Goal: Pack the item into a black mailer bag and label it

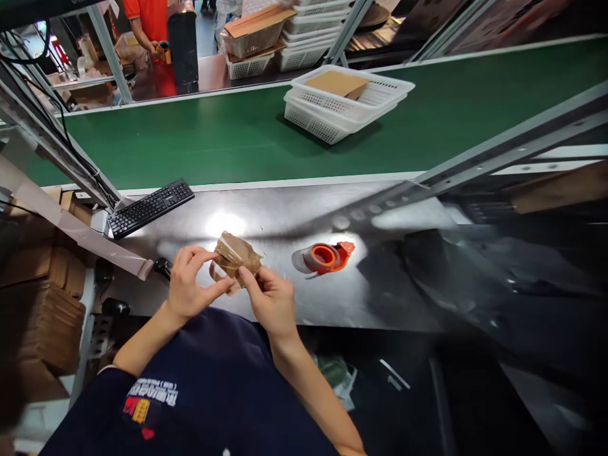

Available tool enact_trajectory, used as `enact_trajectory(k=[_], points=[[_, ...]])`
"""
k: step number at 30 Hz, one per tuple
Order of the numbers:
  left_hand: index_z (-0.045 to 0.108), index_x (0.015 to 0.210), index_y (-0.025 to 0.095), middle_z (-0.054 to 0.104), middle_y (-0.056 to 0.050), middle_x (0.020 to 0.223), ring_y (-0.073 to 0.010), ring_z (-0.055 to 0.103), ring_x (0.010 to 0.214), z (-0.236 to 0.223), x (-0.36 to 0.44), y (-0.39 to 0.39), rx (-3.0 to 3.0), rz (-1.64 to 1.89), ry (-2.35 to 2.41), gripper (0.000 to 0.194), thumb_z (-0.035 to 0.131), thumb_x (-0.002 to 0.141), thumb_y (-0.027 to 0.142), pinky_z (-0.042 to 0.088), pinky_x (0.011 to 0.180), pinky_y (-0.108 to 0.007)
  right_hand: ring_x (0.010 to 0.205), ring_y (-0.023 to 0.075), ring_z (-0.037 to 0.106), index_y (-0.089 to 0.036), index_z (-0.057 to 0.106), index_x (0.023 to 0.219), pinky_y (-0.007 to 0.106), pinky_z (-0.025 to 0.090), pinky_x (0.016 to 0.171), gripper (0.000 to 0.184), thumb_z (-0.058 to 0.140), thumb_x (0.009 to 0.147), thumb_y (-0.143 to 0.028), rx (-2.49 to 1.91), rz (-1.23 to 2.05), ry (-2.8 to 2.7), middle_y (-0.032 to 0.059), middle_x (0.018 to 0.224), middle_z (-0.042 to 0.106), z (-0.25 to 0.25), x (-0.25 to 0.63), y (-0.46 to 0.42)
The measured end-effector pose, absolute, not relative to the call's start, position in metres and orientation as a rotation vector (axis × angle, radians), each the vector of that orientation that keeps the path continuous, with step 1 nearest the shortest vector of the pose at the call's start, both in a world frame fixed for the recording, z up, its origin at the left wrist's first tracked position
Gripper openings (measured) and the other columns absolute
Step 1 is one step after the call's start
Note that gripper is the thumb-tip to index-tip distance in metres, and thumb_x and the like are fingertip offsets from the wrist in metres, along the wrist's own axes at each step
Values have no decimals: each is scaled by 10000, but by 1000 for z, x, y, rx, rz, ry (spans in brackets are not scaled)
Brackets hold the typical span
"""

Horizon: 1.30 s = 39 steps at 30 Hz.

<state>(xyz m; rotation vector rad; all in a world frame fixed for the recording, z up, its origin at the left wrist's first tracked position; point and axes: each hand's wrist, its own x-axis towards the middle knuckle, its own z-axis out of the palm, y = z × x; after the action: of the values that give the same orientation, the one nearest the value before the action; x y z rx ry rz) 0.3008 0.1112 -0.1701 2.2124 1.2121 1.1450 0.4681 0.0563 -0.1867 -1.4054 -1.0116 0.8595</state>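
Note:
A small brown packet (240, 254), with shiny clear tape across it, is held above the metal worktop. My right hand (273, 301) pinches its lower right side, thumb on top and fingers curled at the edge. At the packet's left end, my left hand (190, 285) curves around it, index fingertip at the upper edge and thumb lower down by a loose-looking flap. Right of my hands, an orange tape dispenser (342, 256) with a roll of clear tape lies on the worktop. The packet's underside is hidden.
A black keyboard (151, 208) lies at the worktop's left. Behind runs a green conveyor belt (204, 136) carrying stacked white baskets (327, 120) with a brown flat piece inside. Cardboard (47, 310) is stacked at left; metal posts frame both sides. A person in orange (152, 25) stands beyond.

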Motion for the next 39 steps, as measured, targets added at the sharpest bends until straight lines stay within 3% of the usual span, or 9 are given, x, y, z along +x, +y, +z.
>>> enact_trajectory(k=[4,9,13,17,22,24,27,39], points=[[696,872,204,684,-45,901,-194,641,865,-158,306,116,2357,1053,1127,171,794,887,343,520,802,-326,477,87,377,-205,487,576,246,320,491,482,642,966,-442,-1422,725,-1143,-53,510,434,-175,464,54],[651,752,196,639,-1,777,-126,594,694,-148,311,119,2319,1076,1069,142,688,889,192,469,665,-260,510,98,476,-202,524,615,251,356,553,407,615,977,-365,-1519,476,-1323,-34,547,536,-162,462,53],[639,696,191,623,8,767,-95,543,613,-144,313,121,2189,1109,1122,160,694,845,179,449,596,-235,488,90,369,-209,467,573,271,279,531,399,603,923,-345,-1656,371,-1321,-43,511,479,-157,462,58],[645,677,193,606,13,762,-89,538,603,-145,313,128,2003,1075,1080,161,694,827,159,444,564,-219,486,90,327,-217,425,556,277,271,534,387,606,880,-329,-1699,429,-1263,-52,493,434,-154,463,64],[659,717,191,616,11,804,-88,574,618,-148,315,134,1925,1015,1049,138,695,850,183,484,576,-215,530,116,463,-216,534,612,273,341,569,382,632,904,-440,-1633,639,-1215,-26,559,553,-152,466,70],[666,724,190,625,5,818,-93,589,632,-149,317,135,1936,987,1047,145,699,864,209,501,597,-223,549,125,498,-213,582,638,273,349,577,323,623,898,-400,-1629,725,-1224,-21,575,577,-152,468,75],[676,728,192,638,-6,819,-106,596,667,-149,319,138,1957,984,1059,149,698,869,236,506,617,-227,539,122,458,-208,577,614,279,320,568,279,607,861,-333,-1668,769,-1223,-28,549,541,-152,472,86],[633,681,192,606,9,747,-113,550,673,-141,325,156,1970,1132,1110,170,680,842,222,459,618,-231,570,131,457,-217,570,597,292,313,598,218,602,784,-323,-1726,799,-1184,-34,557,520,-138,478,101]])
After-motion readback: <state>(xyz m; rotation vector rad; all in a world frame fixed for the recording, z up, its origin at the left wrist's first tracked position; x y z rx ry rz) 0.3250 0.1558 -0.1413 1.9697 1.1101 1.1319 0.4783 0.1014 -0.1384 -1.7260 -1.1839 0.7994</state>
